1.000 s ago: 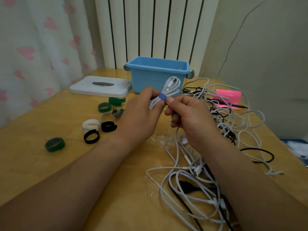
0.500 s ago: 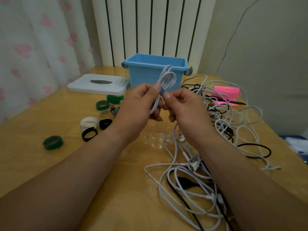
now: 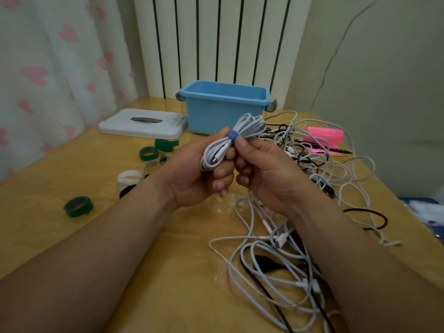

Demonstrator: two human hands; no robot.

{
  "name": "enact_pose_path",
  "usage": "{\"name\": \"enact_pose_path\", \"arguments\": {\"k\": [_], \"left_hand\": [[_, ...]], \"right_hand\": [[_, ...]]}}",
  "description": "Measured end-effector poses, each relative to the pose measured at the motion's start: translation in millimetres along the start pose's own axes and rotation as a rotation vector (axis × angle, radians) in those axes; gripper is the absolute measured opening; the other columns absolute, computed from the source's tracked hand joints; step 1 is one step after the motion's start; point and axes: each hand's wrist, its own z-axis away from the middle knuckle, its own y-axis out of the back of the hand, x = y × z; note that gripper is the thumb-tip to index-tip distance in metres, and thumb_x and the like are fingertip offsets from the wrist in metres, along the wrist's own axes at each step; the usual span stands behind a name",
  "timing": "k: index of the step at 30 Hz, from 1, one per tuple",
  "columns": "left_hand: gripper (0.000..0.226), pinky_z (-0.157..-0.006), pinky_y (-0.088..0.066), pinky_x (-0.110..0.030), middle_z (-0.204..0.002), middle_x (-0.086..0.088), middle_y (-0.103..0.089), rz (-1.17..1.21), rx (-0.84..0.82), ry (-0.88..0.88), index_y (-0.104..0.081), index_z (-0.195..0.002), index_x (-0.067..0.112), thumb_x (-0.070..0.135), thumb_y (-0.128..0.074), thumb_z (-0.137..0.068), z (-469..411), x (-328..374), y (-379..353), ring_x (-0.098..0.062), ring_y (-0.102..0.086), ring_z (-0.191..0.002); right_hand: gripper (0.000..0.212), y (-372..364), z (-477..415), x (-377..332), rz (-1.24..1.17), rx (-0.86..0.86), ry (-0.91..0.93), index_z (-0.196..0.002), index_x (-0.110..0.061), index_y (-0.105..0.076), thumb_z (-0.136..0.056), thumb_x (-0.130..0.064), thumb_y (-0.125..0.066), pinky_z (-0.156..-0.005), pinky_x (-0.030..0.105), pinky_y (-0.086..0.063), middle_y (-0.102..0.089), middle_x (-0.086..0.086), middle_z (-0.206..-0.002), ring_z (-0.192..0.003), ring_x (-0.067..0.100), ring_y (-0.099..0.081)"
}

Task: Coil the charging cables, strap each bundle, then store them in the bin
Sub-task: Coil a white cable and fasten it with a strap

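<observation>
A coiled white cable bundle (image 3: 248, 124) with a blue strap (image 3: 232, 136) round its middle is held above the wooden table (image 3: 72, 236). My left hand (image 3: 194, 171) grips the lower half of the bundle, where a plug end shows. My right hand (image 3: 264, 169) pinches the bundle at the blue strap with thumb and forefinger. Behind the hands stands the open blue bin (image 3: 223, 105). A tangle of loose white and black cables (image 3: 288, 248) lies on the table under and to the right of my right arm.
Several green, white and black strap rings (image 3: 78, 206) lie on the left of the table. The bin's white lid (image 3: 141, 123) lies flat left of the bin. A pink holder (image 3: 324, 138) with a pen sits at the right. A radiator and curtain stand behind.
The bundle has tipped over in my hands: its lower end with the plug now faces me, gripped in my left palm. The view has tilted, so the bin sits higher.
</observation>
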Motion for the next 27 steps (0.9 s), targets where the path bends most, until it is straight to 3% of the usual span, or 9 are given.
{"name": "enact_pose_path", "arguments": {"k": [3,6,8,10,15,20,22,25,27], "left_hand": [[0.059,-0.051,-0.054,-0.032,-0.063,-0.011,-0.057,-0.098,0.074,-0.018,-0.067,-0.076,0.011,0.056,-0.044,-0.108,-2.0,0.5,0.0,-0.023,-0.057,-0.051],[0.064,-0.068,-0.062,-0.042,-0.087,-0.015,-0.071,-0.221,0.217,-0.111,-0.075,-0.101,0.007,0.063,-0.043,-0.108,-5.0,0.3,1.5,-0.027,-0.067,-0.070],[0.053,-0.070,-0.063,-0.042,-0.092,-0.010,-0.072,-0.374,0.300,-0.194,-0.071,-0.111,0.008,0.056,-0.049,-0.109,-5.9,-2.4,0.8,-0.024,-0.066,-0.074],[0.040,-0.061,-0.059,-0.036,-0.083,-0.007,-0.066,-0.462,0.352,-0.264,-0.068,-0.106,0.009,0.044,-0.050,-0.113,-7.4,-6.1,-1.0,-0.020,-0.059,-0.066],[0.038,-0.044,-0.036,-0.025,-0.065,0.001,-0.051,-0.164,0.309,-0.140,-0.063,-0.100,0.015,0.045,-0.045,-0.114,-10.0,-3.9,-0.3,-0.011,-0.037,-0.048],[0.047,-0.034,-0.028,-0.020,-0.053,0.006,-0.036,0.086,0.118,0.052,-0.056,-0.082,0.018,0.052,-0.044,-0.111,-4.2,-3.6,-3.7,-0.007,-0.029,-0.037],[0.052,-0.040,-0.036,-0.023,-0.055,0.001,-0.041,0.007,0.137,0.052,-0.058,-0.080,0.018,0.057,-0.043,-0.111,-4.3,-5.2,-6.4,-0.012,-0.036,-0.041],[0.060,-0.057,-0.056,-0.036,-0.075,-0.012,-0.059,-0.148,0.268,-0.070,-0.069,-0.095,0.013,0.063,-0.039,-0.111,-6.7,-8.1,-13.9,-0.023,-0.055,-0.058],[0.054,-0.061,-0.058,-0.038,-0.080,-0.011,-0.060,-0.278,0.330,-0.171,-0.068,-0.103,0.014,0.059,-0.040,-0.112,-7.5,-9.5,-16.5,-0.023,-0.055,-0.065]], "right_hand": [[0.016,-2.5,-0.8,-0.2,-0.037,0.029,0.025,-0.083,-0.018,-0.076,-0.092,-0.029,-0.068,-0.050,0.021,-0.036,-0.053,0.001,-0.069,-0.058,0.011,-0.045],[0.016,-3.0,-4.4,0.9,0.068,0.173,0.095,-0.087,-0.014,-0.070,-0.099,-0.025,-0.068,-0.050,0.024,-0.036,-0.057,-0.004,-0.063,-0.055,0.009,-0.049],[0.016,-2.5,-6.3,2.6,0.154,0.260,0.121,-0.089,-0.013,-0.069,-0.103,-0.020,-0.066,-0.052,0.026,-0.037,-0.059,-0.009,-0.061,-0.054,0.005,-0.051],[0.014,-1.3,-7.4,4.6,0.149,0.279,0.117,-0.092,-0.011,-0.072,-0.103,-0.018,-0.066,-0.052,0.026,-0.039,-0.057,-0.006,-0.061,-0.053,0.007,-0.049],[0.011,0.5,-8.2,6.8,0.129,0.218,0.129,-0.098,-0.008,-0.070,-0.103,-0.015,-0.064,-0.055,0.026,-0.042,-0.055,-0.003,-0.065,-0.057,0.010,-0.047],[0.025,-3.4,-5.9,7.2,0.048,0.111,0.106,-0.112,-0.015,-0.076,-0.093,-0.030,-0.070,-0.057,0.025,-0.039,-0.057,-0.001,-0.075,-0.062,0.009,-0.042],[0.030,-3.6,-5.6,5.5,0.041,0.129,0.103,-0.114,-0.014,-0.076,-0.089,-0.030,-0.070,-0.058,0.027,-0.038,-0.058,-0.005,-0.070,-0.061,0.008,-0.046],[0.015,-0.9,-6.4,5.3,0.086,0.219,0.146,-0.104,-0.008,-0.073,-0.099,-0.022,-0.068,-0.056,0.033,-0.042,-0.062,-0.001,-0.068,-0.056,0.014,-0.051],[0.011,2.3,-8.4,6.9,0.151,0.318,0.179,-0.094,-0.013,-0.071,-0.101,-0.021,-0.069,-0.056,0.032,-0.040,-0.056,-0.006,-0.063,-0.055,0.011,-0.048]]}}
